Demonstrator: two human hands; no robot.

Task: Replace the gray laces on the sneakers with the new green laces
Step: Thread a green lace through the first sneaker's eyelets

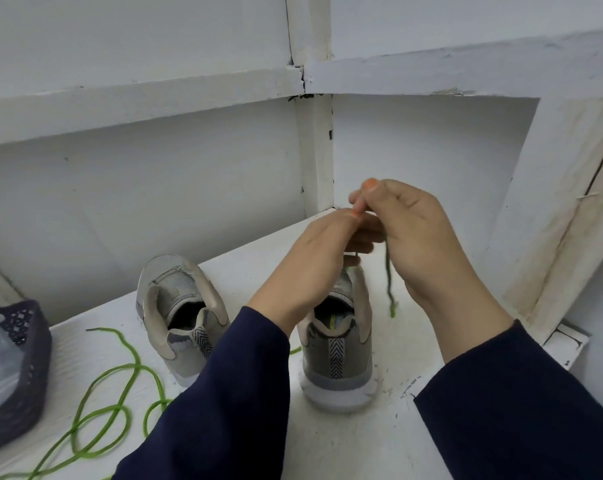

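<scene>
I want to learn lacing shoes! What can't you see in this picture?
All in the head view:
- Front and lace holes of the right sneaker: hidden behind the left hand and sleeve.
- Top of the green lace: hidden inside the right hand. It is blurred, so whether the left hand pinches it is unclear.
- Loose lace on the table: cut off by the bottom edge.
- Basket: cut off by the left edge.

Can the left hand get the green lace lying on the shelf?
Probably yes: the loose green lace lies uncovered on the white shelf, left of the left hand, nothing on it, though that hand looks busy.
</scene>
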